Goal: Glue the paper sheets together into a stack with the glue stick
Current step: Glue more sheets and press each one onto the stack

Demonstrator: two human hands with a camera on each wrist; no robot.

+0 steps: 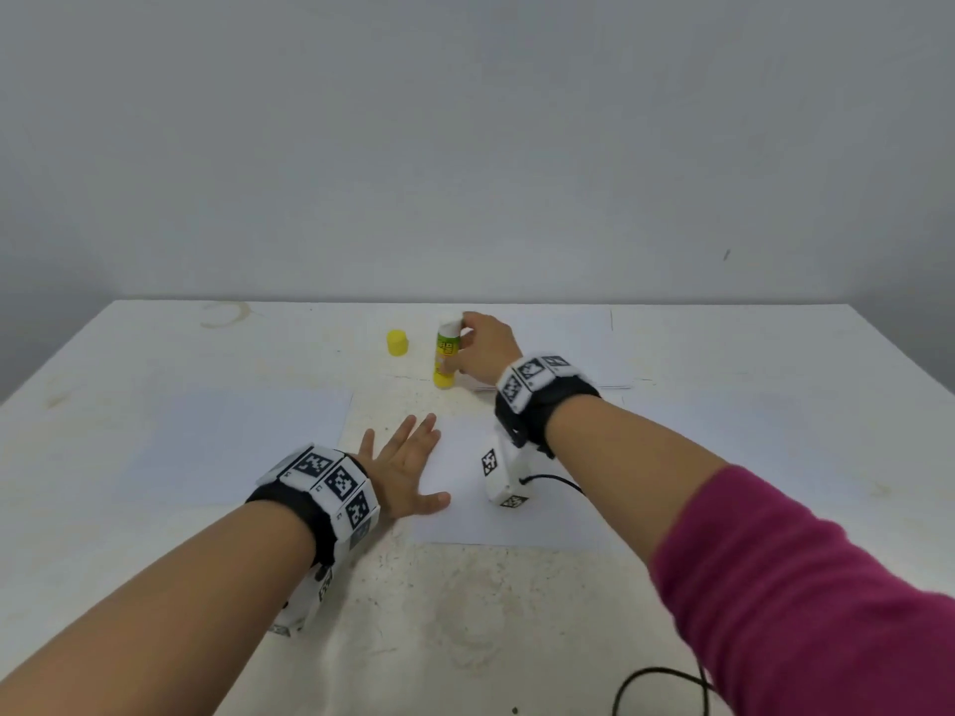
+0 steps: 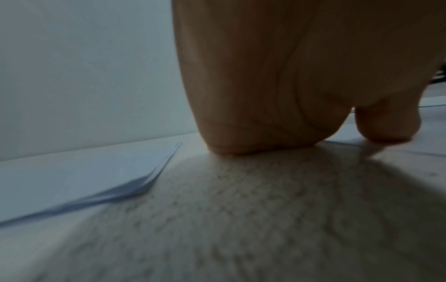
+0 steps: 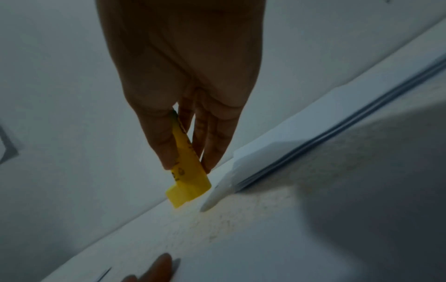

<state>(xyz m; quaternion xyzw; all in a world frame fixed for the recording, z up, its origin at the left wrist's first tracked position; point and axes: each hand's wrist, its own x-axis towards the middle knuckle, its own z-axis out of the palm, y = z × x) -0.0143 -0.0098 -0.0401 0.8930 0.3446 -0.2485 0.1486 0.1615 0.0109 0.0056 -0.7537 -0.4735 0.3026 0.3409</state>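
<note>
The uncapped glue stick (image 1: 445, 354), green and yellow with a white tip, stands upright near the table's far middle. My right hand (image 1: 467, 343) grips its barrel from the right. In the right wrist view the fingers pinch the yellow glue stick (image 3: 188, 177) with its base at or just above the tabletop. Its yellow cap (image 1: 397, 342) stands alone to the left. My left hand (image 1: 413, 457) lies flat with spread fingers at the left edge of a single white sheet (image 1: 517, 498). A paper stack (image 1: 237, 441) lies to the left, also seen as the paper stack (image 2: 84, 171).
Another pile of white sheets (image 1: 568, 348) lies at the back right, just behind my right hand, seen as a pile of sheets (image 3: 313, 137). A black cable (image 1: 656, 684) loops at the near right. The wall (image 1: 465, 147) rises at the table's far edge.
</note>
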